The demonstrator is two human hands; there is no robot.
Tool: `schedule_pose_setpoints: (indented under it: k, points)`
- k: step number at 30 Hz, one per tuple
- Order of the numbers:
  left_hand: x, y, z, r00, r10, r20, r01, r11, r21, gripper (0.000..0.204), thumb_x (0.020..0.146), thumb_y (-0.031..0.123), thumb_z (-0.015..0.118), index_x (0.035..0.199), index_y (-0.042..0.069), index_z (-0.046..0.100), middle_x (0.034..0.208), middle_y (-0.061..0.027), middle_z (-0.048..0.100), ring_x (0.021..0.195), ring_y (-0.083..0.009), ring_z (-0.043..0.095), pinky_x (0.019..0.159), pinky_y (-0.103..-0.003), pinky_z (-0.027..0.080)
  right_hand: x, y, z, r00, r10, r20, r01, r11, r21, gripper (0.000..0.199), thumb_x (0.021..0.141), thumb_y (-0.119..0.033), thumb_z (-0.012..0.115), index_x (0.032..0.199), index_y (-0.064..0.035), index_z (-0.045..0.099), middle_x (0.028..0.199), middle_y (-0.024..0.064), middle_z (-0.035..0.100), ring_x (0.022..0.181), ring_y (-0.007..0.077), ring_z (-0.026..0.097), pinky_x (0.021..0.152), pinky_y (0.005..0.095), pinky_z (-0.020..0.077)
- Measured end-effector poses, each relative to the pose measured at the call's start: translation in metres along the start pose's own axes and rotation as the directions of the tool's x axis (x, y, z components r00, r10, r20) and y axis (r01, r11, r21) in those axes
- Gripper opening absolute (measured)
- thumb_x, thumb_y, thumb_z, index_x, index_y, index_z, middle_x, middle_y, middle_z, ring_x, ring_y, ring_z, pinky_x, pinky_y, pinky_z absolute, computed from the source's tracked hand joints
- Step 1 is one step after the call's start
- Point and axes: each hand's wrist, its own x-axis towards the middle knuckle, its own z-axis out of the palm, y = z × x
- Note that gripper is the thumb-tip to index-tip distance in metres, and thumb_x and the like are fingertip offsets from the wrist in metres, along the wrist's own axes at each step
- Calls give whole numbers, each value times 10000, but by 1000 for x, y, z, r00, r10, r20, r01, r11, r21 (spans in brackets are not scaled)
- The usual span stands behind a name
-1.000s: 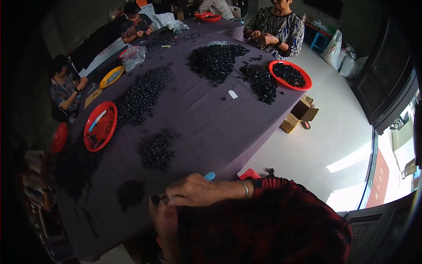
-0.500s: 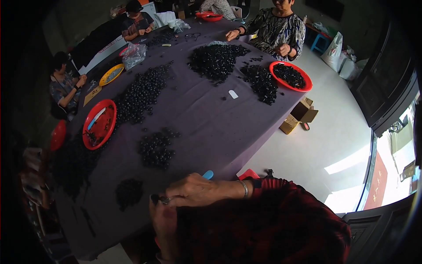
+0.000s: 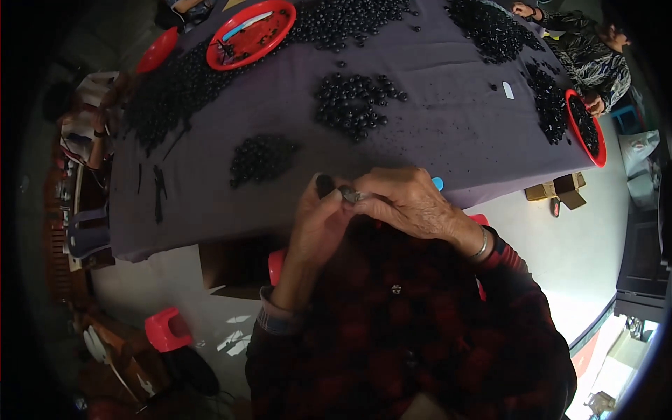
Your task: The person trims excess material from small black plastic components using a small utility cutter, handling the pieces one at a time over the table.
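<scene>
While I look down from the head view, both hands meet at the centre of the frame, just below the near edge of the bench.

Left hand: my left hand [image 3: 318, 227] pinches a small dark rounded nut [image 3: 325, 185] between thumb and fingertips, clenched on it.
Right hand: my right hand [image 3: 406, 203] is closed around a small grey metal tool [image 3: 350, 194], whose tip touches the nut; a silver bangle [image 3: 481, 245] sits on that wrist.
Bench: a long bench under a purple cloth [image 3: 434, 133] fills the upper half of the frame.
Nearest piles: a small heap of dark nuts [image 3: 260, 157] lies left of centre, a larger heap [image 3: 353, 103] just above centre.
Trays: a round red plastic tray [image 3: 250, 33] sits at upper left, another red tray [image 3: 586, 127] at the right edge.
Others: a person in a patterned top [image 3: 595, 59] works at upper right.
Floor: a red plastic stool [image 3: 166, 329] stands at lower left.
</scene>
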Motion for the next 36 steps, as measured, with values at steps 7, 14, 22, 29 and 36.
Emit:
schedule_pose_setpoints:
  k: [7,14,22,29,36]
  points:
    - [-5,4,4,1000,-9,-14,9,1000,-11,62,942,102,563,979,87,515,962,-41,586,883,-134,576,794,-296,480,-3,1,7,999,-15,-38,16,1000,9,178,870,-235,672,863,-58,651,733,76,612,635,273,596,557,374,472]
    - [-5,3,5,1000,-20,-23,19,999,-33,106,929,108,590,981,74,504,948,-48,577,876,-136,578,782,-297,486,-3,-1,7,998,32,-52,-27,994,102,168,873,-222,669,852,-55,659,737,86,619,641,271,603,562,367,474]
    - [-4,0,5,999,-26,-26,25,999,-33,115,930,114,590,994,67,507,952,-50,587,874,-141,585,791,-303,494,-3,-2,0,999,40,36,-41,999,33,187,899,-201,667,936,-18,670,776,86,654,677,202,632,601,308,493]
    - [-4,1,3,998,-35,-44,35,999,-2,124,930,122,595,999,68,507,938,-59,601,858,-145,589,798,-326,502,-3,4,2,997,47,63,-50,998,44,183,892,-200,677,928,-20,676,788,82,670,697,200,651,605,302,502]
    - [-4,4,9,998,-50,-41,50,999,18,126,914,104,605,975,86,496,893,-59,566,756,-135,535,782,-357,516,3,12,-24,934,353,-44,-336,916,221,236,946,-221,601,944,10,649,754,18,599,738,90,543,675,248,455]
